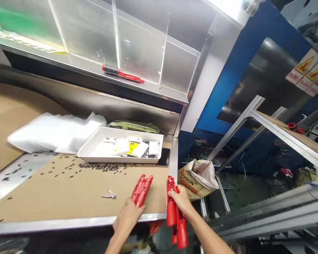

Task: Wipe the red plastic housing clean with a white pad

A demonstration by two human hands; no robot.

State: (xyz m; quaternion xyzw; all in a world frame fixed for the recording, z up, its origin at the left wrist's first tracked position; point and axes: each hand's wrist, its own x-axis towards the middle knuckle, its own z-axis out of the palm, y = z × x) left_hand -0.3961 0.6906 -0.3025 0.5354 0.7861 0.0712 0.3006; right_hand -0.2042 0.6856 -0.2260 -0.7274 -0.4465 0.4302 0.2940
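Observation:
My left hand [129, 216] is closed round the near end of red plastic housings [142, 190], which lie side by side and point away over the front of the bench. Past the bench's right edge, my right hand [182, 201] grips several longer red plastic housings [171, 213] with round tubular ends hanging down. Its thumb lies across their upper part. A pair of small white plastic pieces [110, 194] rests on the brown bench top [82, 197] left of my left hand. Many small black parts [103, 167] are scattered farther back.
Behind them stands a white tray [120, 159] with white pieces and a yellow item, beside a dark phone [164, 157]. White plastic bags [55, 132] lie at left. A red and black tool [122, 73] sits on the metal shelf. An open paper sack [197, 178] stands right of the bench.

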